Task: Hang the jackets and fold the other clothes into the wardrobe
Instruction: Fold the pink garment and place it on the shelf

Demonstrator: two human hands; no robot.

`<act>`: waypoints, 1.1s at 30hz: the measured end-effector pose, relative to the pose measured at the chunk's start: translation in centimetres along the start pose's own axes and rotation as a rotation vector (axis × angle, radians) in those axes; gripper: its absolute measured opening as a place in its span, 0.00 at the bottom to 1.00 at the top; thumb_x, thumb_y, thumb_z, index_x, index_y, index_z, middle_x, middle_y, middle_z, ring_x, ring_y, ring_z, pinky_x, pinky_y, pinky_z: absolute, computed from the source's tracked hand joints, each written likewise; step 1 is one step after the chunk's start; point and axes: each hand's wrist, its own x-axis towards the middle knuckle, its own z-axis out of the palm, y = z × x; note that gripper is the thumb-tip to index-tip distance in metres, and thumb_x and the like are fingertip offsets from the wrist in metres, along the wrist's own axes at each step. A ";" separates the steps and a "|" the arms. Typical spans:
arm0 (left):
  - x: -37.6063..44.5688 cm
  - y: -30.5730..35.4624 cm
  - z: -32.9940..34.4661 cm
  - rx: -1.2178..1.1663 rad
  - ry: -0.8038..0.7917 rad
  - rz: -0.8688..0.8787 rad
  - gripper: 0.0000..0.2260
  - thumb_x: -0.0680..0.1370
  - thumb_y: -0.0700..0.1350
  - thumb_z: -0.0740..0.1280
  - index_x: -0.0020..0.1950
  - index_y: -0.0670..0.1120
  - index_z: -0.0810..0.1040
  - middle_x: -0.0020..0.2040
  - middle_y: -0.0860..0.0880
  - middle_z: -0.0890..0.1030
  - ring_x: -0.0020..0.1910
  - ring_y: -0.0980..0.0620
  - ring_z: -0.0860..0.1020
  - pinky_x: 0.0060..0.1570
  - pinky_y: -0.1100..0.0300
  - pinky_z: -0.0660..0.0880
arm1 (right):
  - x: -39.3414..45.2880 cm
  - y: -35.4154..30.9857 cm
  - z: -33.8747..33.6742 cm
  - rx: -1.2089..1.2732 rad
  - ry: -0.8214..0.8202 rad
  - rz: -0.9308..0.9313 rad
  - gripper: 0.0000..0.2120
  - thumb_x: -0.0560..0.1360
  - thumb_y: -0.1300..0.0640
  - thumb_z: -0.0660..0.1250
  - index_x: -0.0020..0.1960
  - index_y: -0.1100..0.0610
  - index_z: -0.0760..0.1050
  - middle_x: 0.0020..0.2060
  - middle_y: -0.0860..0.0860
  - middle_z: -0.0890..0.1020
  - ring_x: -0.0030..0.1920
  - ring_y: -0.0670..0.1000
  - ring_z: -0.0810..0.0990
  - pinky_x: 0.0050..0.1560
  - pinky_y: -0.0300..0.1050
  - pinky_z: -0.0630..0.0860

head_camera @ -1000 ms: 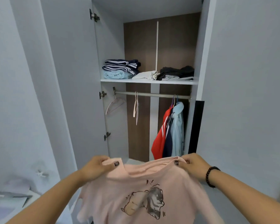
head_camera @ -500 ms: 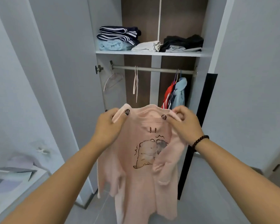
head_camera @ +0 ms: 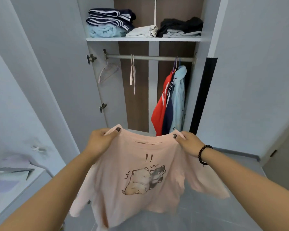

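Left hand (head_camera: 101,141) and right hand (head_camera: 188,144) are set well apart, each pinching one shoulder of the pink T-shirt (head_camera: 140,174), thumbs on the front face. Shirt hangs spread btwn them, print side toward the camera, hem and sleeves free; it is in front of the open wardrobe (head_camera: 205,97), not yet inside. Holding at both shoulders keeps the fabric flat and centred, presumably as prep for folding, since this item is not a jacket. Shelf (head_camera: 143,39) above the rail (head_camera: 150,57) already carries folded stacks w/ little free space visible. Hung jackets (head_camera: 170,104) sit at the rail's right end; empty hangers (head_camera: 108,72) are at left and centre. Est. next step: fold, then place on shelf.
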 end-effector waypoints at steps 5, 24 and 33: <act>-0.4 0.4 -1.4 -0.224 0.001 -0.130 0.13 0.74 0.53 0.73 0.44 0.43 0.85 0.39 0.47 0.84 0.36 0.49 0.81 0.37 0.59 0.76 | -1.6 0.9 -0.5 0.120 -0.283 0.136 0.11 0.73 0.52 0.71 0.49 0.58 0.74 0.45 0.51 0.79 0.44 0.50 0.78 0.43 0.42 0.76; -3.3 -1.1 0.5 -0.302 -0.058 -0.303 0.08 0.70 0.50 0.75 0.42 0.46 0.85 0.40 0.48 0.85 0.42 0.46 0.81 0.46 0.54 0.75 | -2.6 -2.4 1.0 0.003 -0.156 0.427 0.17 0.69 0.46 0.72 0.43 0.55 0.68 0.41 0.50 0.74 0.40 0.48 0.75 0.32 0.38 0.68; -5.6 0.5 4.2 -0.455 -0.206 -0.313 0.07 0.71 0.50 0.74 0.40 0.46 0.86 0.43 0.44 0.86 0.44 0.45 0.82 0.46 0.54 0.76 | -4.6 -4.7 2.8 0.606 -0.012 0.292 0.09 0.73 0.60 0.68 0.37 0.59 0.72 0.35 0.57 0.73 0.37 0.53 0.72 0.37 0.45 0.67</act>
